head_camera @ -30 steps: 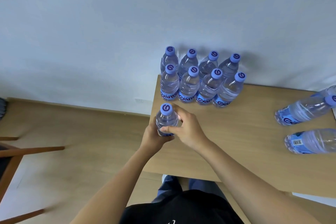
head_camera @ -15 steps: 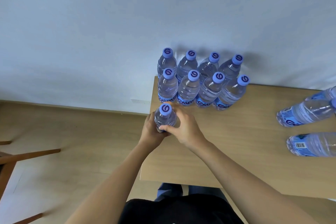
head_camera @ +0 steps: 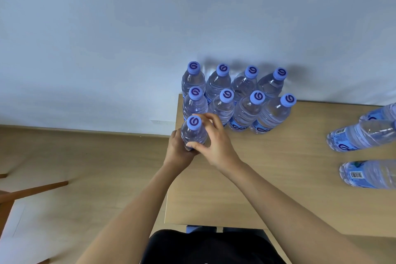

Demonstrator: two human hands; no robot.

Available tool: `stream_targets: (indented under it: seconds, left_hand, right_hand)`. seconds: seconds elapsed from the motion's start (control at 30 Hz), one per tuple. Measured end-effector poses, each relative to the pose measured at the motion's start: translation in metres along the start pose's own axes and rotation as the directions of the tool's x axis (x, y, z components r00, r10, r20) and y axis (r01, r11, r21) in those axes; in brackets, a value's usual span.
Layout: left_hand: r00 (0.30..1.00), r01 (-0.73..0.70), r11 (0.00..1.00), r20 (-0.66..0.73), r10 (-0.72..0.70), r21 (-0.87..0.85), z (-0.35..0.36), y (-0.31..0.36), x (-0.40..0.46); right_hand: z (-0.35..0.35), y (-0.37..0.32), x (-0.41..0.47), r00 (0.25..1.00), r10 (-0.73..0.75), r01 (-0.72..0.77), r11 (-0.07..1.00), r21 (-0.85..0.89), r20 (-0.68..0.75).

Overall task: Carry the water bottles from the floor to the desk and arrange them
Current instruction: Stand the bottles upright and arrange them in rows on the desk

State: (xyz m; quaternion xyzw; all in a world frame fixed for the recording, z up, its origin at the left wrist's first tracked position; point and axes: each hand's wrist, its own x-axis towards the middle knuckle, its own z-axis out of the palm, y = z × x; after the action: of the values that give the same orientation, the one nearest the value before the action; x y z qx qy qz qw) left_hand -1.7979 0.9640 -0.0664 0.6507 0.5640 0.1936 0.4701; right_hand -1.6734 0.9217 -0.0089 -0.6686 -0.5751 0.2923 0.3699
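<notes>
Head view: held bottle (head_camera: pixel 194 135) at desk (head_camera: pixel 267 169) front-left corner, just before the standing block (head_camera: pixel 235 96).
Fingers: left hand (head_camera: pixel 177 150) and right hand (head_camera: pixel 214 141) both wrapped round it.
Axis: upright, cap toward camera.
Risk: desk edge close; a nudge may topple neighbours.
Loose stock: lying bottles (head_camera: pixel 364 137) at right.

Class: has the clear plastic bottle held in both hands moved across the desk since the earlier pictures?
Yes. The clear plastic bottle has moved away from the person, closing on the front-left standing bottle; their gap is now hidden.
</notes>
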Motion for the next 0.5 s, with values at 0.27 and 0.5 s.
stream_targets:
  seconds: [0.27, 0.5]
  left_hand:
    - [1.000, 0.004, 1.000, -0.008, -0.004, -0.018, 0.000, 0.001, -0.002]
    - [0.998, 0.063, 0.989, -0.018, -0.066, -0.137, -0.004, 0.004, -0.015]
  right_hand:
    - [0.000, 0.000, -0.001, 1.000, -0.004, 0.004, 1.000, -0.008, 0.012]
    - [0.000, -0.004, -0.009, 1.000, 0.014, -0.013, 0.999, 0.051, -0.026]
